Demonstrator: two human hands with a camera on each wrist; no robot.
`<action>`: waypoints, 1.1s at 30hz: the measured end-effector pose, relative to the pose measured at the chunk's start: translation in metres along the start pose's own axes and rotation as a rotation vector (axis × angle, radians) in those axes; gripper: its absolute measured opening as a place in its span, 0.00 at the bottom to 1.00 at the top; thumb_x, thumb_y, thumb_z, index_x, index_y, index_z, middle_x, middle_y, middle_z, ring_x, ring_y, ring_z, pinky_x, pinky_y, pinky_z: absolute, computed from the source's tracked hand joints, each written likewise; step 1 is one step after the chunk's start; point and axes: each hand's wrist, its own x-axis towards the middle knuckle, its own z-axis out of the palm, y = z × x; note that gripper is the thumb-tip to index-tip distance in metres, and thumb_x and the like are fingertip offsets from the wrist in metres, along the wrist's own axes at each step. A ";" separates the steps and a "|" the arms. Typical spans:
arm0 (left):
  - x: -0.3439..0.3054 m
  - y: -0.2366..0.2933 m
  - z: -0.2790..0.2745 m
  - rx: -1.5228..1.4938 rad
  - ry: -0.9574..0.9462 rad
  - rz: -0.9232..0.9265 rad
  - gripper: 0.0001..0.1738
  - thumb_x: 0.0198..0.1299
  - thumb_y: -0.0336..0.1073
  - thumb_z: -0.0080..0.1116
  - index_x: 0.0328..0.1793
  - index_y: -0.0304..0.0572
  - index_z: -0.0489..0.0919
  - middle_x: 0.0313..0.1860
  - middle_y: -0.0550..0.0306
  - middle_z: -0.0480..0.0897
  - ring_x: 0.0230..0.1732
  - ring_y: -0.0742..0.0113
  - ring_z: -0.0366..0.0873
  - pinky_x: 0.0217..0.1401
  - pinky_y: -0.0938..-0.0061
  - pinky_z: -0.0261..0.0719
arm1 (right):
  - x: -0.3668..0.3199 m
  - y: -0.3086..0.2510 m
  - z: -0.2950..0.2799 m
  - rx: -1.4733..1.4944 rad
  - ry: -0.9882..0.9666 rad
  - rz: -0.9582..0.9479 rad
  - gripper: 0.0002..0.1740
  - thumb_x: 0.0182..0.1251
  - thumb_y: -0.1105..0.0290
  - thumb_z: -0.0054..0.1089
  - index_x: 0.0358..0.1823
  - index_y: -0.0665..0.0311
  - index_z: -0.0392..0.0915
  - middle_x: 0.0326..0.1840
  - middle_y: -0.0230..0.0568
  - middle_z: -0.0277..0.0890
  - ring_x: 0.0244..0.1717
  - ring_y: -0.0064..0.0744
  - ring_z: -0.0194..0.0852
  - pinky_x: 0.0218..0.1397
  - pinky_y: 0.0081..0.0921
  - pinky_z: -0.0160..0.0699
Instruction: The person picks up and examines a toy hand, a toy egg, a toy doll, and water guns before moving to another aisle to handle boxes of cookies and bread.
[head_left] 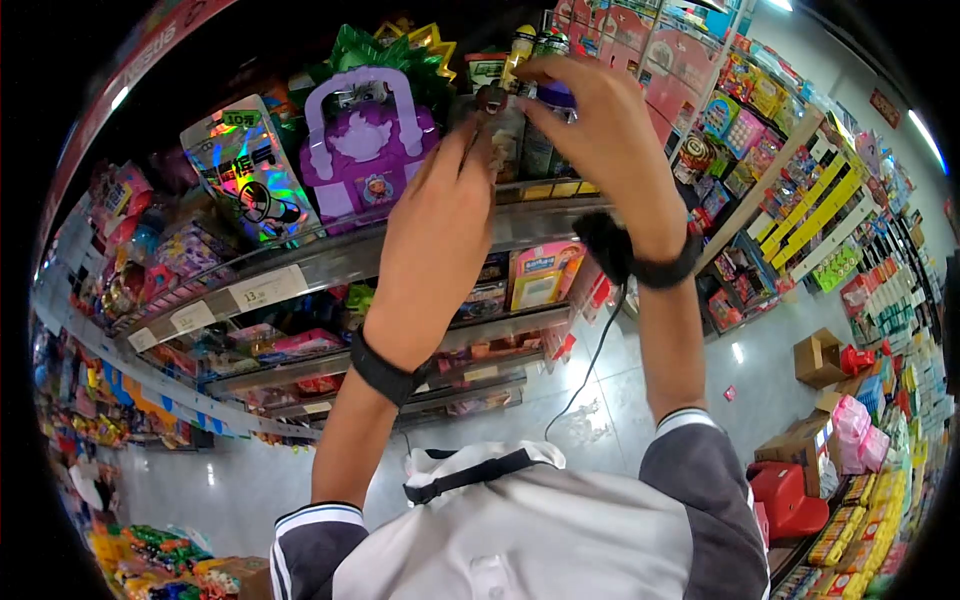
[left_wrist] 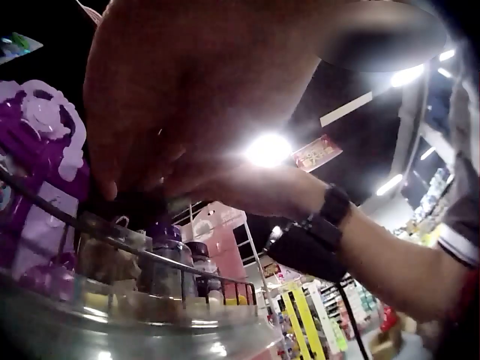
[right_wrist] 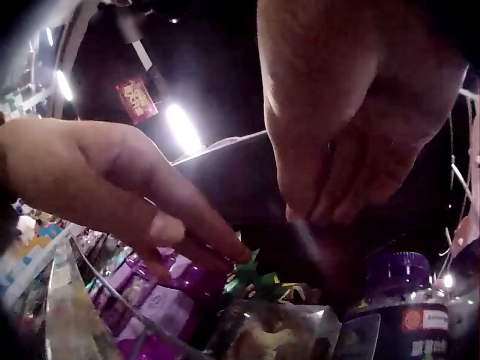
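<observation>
Over the shelf front, my left hand [head_left: 440,250] reaches in with its fingers extended, the tips right at a small dark brown figure [head_left: 490,98]. My right hand [head_left: 610,135] arches over from the other side, fingers bent loosely downward, with a gap between thumb and forefinger. Below both hands, a clear plastic package [right_wrist: 277,330] with something brownish inside stands on the shelf. Beside it is a dark jar with a purple lid [right_wrist: 397,266]. In the right wrist view, nothing clearly shows held in either hand.
A purple toy handbag [head_left: 365,150] and a shiny megaphone package [head_left: 248,175] stand left of the hands. A wire rail [left_wrist: 135,251] runs along the shelf front. To the right is a wire rack [head_left: 665,60]. A cable [head_left: 600,350] hangs from my right wrist.
</observation>
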 end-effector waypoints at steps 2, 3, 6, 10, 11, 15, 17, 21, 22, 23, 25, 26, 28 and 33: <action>0.000 0.001 0.008 0.058 -0.001 -0.006 0.25 0.61 0.25 0.59 0.66 0.27 0.72 0.66 0.41 0.75 0.64 0.47 0.76 0.65 0.62 0.79 | 0.011 0.011 0.008 -0.074 -0.118 -0.032 0.16 0.63 0.63 0.67 0.51 0.59 0.84 0.43 0.52 0.84 0.47 0.54 0.84 0.50 0.46 0.83; 0.001 0.000 0.012 0.082 0.003 -0.014 0.26 0.60 0.25 0.60 0.66 0.26 0.72 0.66 0.40 0.75 0.65 0.47 0.76 0.65 0.62 0.79 | 0.018 0.012 0.012 -0.102 -0.201 -0.019 0.17 0.63 0.62 0.67 0.52 0.58 0.85 0.43 0.53 0.84 0.47 0.55 0.83 0.51 0.47 0.83; 0.006 0.000 0.014 0.115 -0.009 -0.017 0.29 0.58 0.26 0.62 0.67 0.26 0.71 0.67 0.41 0.75 0.65 0.48 0.76 0.64 0.63 0.79 | 0.029 0.022 0.020 -0.157 -0.407 -0.038 0.21 0.66 0.60 0.67 0.57 0.61 0.84 0.46 0.51 0.86 0.48 0.54 0.84 0.51 0.42 0.82; 0.002 -0.002 0.021 0.199 -0.013 0.013 0.29 0.60 0.29 0.63 0.68 0.27 0.71 0.66 0.41 0.75 0.66 0.49 0.75 0.63 0.63 0.78 | 0.031 0.058 0.034 -0.048 -0.496 -0.120 0.17 0.68 0.60 0.66 0.52 0.62 0.85 0.46 0.49 0.87 0.47 0.51 0.85 0.50 0.41 0.83; 0.001 -0.002 0.022 0.204 -0.019 0.003 0.28 0.61 0.30 0.63 0.67 0.28 0.71 0.66 0.42 0.75 0.66 0.49 0.75 0.63 0.63 0.78 | 0.032 0.058 0.035 -0.045 -0.506 -0.112 0.17 0.68 0.60 0.67 0.51 0.63 0.85 0.46 0.49 0.87 0.47 0.50 0.85 0.50 0.41 0.82; 0.003 -0.006 0.025 0.182 0.006 -0.020 0.28 0.61 0.32 0.63 0.66 0.29 0.72 0.63 0.43 0.76 0.64 0.50 0.76 0.62 0.63 0.78 | 0.041 0.051 0.033 -0.037 -0.544 -0.101 0.16 0.67 0.62 0.68 0.50 0.63 0.85 0.46 0.49 0.86 0.46 0.51 0.85 0.49 0.41 0.81; 0.004 -0.006 0.025 0.165 0.020 -0.018 0.28 0.61 0.32 0.63 0.66 0.29 0.72 0.62 0.43 0.76 0.63 0.50 0.76 0.62 0.63 0.78 | 0.042 0.054 0.035 -0.017 -0.514 -0.178 0.15 0.67 0.63 0.68 0.50 0.63 0.85 0.46 0.50 0.86 0.46 0.50 0.85 0.48 0.41 0.81; 0.004 -0.007 0.025 0.199 0.019 -0.015 0.28 0.61 0.33 0.63 0.66 0.27 0.73 0.61 0.43 0.75 0.60 0.51 0.76 0.60 0.64 0.78 | 0.043 0.048 0.040 -0.004 -0.543 -0.182 0.15 0.65 0.64 0.69 0.49 0.64 0.85 0.44 0.51 0.86 0.44 0.50 0.85 0.46 0.41 0.82; 0.005 -0.007 0.026 0.213 0.022 -0.011 0.28 0.61 0.33 0.63 0.65 0.27 0.73 0.61 0.42 0.75 0.60 0.52 0.77 0.59 0.64 0.78 | 0.043 0.048 0.041 -0.020 -0.537 -0.185 0.15 0.65 0.65 0.69 0.49 0.65 0.85 0.43 0.51 0.86 0.44 0.50 0.85 0.46 0.40 0.82; 0.004 -0.007 0.026 0.218 0.024 -0.010 0.28 0.60 0.33 0.63 0.65 0.27 0.73 0.62 0.42 0.74 0.60 0.52 0.77 0.59 0.65 0.78 | 0.041 0.048 0.043 -0.034 -0.533 -0.187 0.15 0.65 0.65 0.69 0.49 0.65 0.85 0.42 0.51 0.86 0.43 0.50 0.85 0.46 0.40 0.82; 0.006 -0.007 0.026 0.229 0.039 -0.003 0.28 0.59 0.33 0.64 0.64 0.27 0.73 0.62 0.42 0.74 0.59 0.53 0.77 0.58 0.65 0.78 | 0.041 0.050 0.045 -0.062 -0.520 -0.174 0.14 0.65 0.66 0.69 0.49 0.65 0.85 0.41 0.51 0.86 0.43 0.50 0.86 0.47 0.39 0.83; 0.006 -0.008 0.027 0.245 0.043 0.002 0.28 0.59 0.33 0.64 0.64 0.28 0.74 0.61 0.43 0.74 0.59 0.53 0.77 0.58 0.66 0.78 | 0.040 0.050 0.045 -0.069 -0.514 -0.157 0.14 0.65 0.67 0.69 0.49 0.65 0.85 0.41 0.51 0.87 0.43 0.50 0.86 0.47 0.39 0.83; 0.005 -0.010 0.029 0.272 0.043 0.008 0.28 0.58 0.33 0.64 0.64 0.29 0.74 0.61 0.44 0.75 0.59 0.54 0.77 0.57 0.66 0.78 | 0.039 0.040 0.041 -0.060 -0.525 -0.106 0.13 0.65 0.68 0.69 0.48 0.65 0.85 0.40 0.51 0.87 0.42 0.49 0.86 0.47 0.38 0.84; 0.008 -0.010 0.024 0.234 -0.010 -0.020 0.24 0.60 0.34 0.62 0.62 0.33 0.75 0.56 0.46 0.76 0.56 0.50 0.77 0.56 0.61 0.78 | 0.042 0.049 0.041 0.021 -0.517 -0.163 0.12 0.65 0.70 0.68 0.48 0.65 0.86 0.39 0.51 0.87 0.42 0.48 0.86 0.45 0.38 0.83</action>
